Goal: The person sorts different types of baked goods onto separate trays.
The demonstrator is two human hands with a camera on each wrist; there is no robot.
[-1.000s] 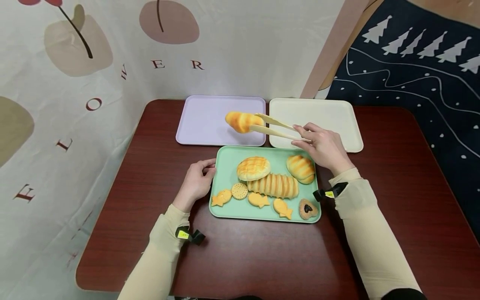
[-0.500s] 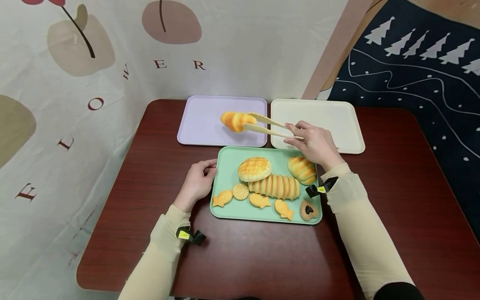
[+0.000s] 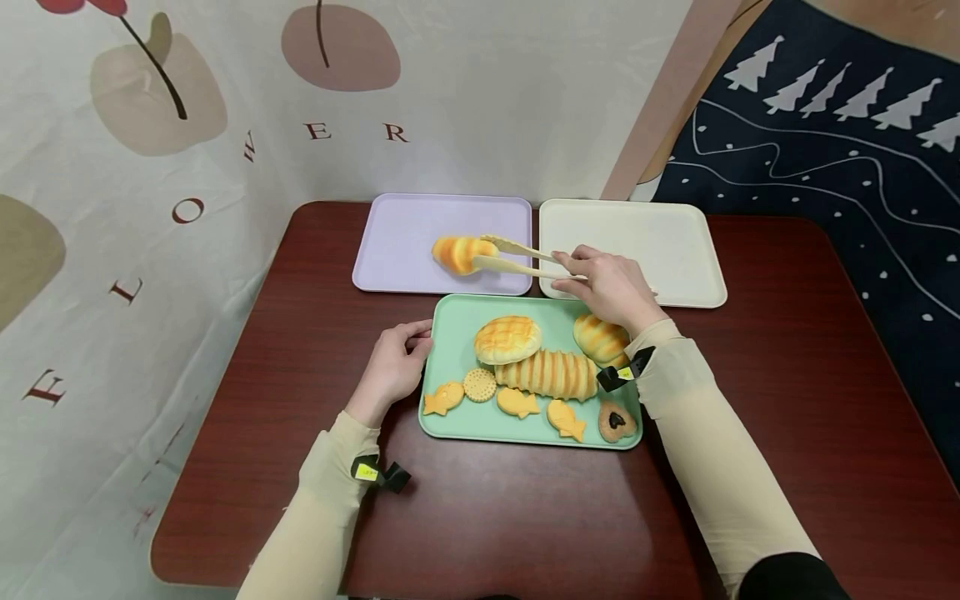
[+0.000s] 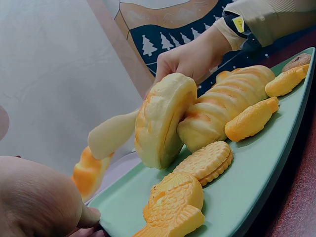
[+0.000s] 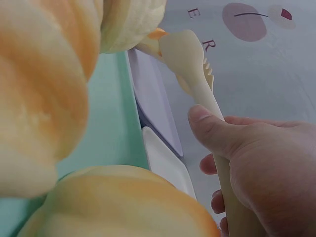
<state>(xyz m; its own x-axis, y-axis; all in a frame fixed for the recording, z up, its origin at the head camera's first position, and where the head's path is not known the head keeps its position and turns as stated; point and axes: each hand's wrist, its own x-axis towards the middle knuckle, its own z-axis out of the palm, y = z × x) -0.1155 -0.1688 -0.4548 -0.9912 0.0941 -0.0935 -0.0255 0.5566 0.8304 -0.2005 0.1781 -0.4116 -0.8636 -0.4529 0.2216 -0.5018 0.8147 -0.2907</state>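
Observation:
My right hand grips a pair of cream tongs, whose tips pinch a small golden bread roll at the lilac tray. Whether the roll touches that tray, I cannot tell. My left hand holds the left edge of the green tray. On the green tray lie a round bun, a long ridged loaf, a striped roll partly behind my right wrist, a round biscuit, a heart-shaped cookie and fish-shaped biscuits.
A white tray stands at the back right, beside the lilac one and partly beneath my right hand. All three trays sit on a dark red-brown table. A printed cloth hangs behind the table's back edge.
My right hand has moved left and slightly down with the tongs, carrying the bread roll farther over the lilac tray and lower. The left hand stays at the green tray's edge.

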